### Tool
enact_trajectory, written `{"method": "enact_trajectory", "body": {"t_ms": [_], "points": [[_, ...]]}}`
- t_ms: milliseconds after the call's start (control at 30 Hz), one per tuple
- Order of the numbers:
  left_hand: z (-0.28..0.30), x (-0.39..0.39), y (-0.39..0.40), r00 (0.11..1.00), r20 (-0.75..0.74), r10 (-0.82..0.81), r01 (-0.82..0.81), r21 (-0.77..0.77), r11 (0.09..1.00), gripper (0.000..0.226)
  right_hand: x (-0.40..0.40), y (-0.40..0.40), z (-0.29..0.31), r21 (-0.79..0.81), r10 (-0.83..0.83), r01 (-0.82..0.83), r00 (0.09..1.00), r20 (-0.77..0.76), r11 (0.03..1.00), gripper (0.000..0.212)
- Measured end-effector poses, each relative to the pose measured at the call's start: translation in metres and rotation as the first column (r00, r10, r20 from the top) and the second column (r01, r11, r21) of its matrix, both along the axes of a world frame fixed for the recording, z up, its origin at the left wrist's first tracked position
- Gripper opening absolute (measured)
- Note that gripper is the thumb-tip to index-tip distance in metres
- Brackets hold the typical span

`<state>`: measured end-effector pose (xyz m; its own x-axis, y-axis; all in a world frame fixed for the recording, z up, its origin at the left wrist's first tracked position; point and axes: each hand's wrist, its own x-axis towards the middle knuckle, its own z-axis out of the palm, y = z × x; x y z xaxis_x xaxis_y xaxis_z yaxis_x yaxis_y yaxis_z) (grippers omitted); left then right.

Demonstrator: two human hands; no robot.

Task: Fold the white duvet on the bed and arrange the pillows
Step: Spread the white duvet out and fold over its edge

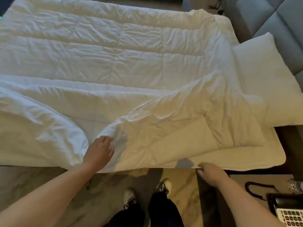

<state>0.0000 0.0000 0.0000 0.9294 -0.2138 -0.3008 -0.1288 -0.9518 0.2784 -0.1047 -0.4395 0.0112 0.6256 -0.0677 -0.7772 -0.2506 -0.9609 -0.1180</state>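
Note:
The white duvet (pixel 105 63) lies spread over the bed, with its near edge turned back in two rumpled flaps at the front. My left hand (pixel 98 151) rests on the fold between the two flaps, fingers apart and touching the fabric. At the bed's near edge my right hand (pixel 211 173) has its fingers curled over the hem of the duvet, though the grip is partly hidden. A white pillow (pixel 268 79) leans at the right, against the headboard, with the duvet's corner overlapping its lower left side.
A grey padded headboard (pixel 278 18) runs along the right. A bedside table at lower right holds a black telephone (pixel 288 210) with a coiled cord and a plastic bottle (pixel 295 185). My feet in white shoes (pixel 147 192) stand on a patterned carpet beside the bed.

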Motion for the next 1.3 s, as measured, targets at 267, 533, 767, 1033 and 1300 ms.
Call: {"method": "enact_trajectory", "body": {"t_ms": [267,533,767,1033,1300], "points": [[-0.045,0.055,-0.008,0.957,-0.184,0.224,-0.188,0.195,0.963,0.081,0.195,0.003,0.010,-0.150,0.118,-0.063,0.912,0.392,0.987,0.041],[-0.063,0.097,0.014,0.838,-0.321,0.442,-0.370,0.260,0.892,0.057,0.332,-0.034,-0.007,-0.287,0.393,-0.288,0.804,0.445,0.914,0.062],[-0.034,0.163,0.010,0.890,-0.275,0.363,-0.286,0.282,0.916,0.052,0.390,-0.070,-0.029,-0.263,0.557,-0.503,0.806,0.201,0.823,0.072],[0.035,0.268,-0.015,0.979,-0.030,0.200,-0.186,0.250,0.950,0.048,0.412,-0.143,-0.001,-0.268,0.597,-0.534,0.728,0.337,0.802,0.039],[0.097,0.432,-0.083,0.945,0.326,0.011,-0.130,0.346,0.929,0.052,0.473,-0.219,0.090,-0.309,0.324,-0.133,0.608,0.725,0.942,0.045]]}}
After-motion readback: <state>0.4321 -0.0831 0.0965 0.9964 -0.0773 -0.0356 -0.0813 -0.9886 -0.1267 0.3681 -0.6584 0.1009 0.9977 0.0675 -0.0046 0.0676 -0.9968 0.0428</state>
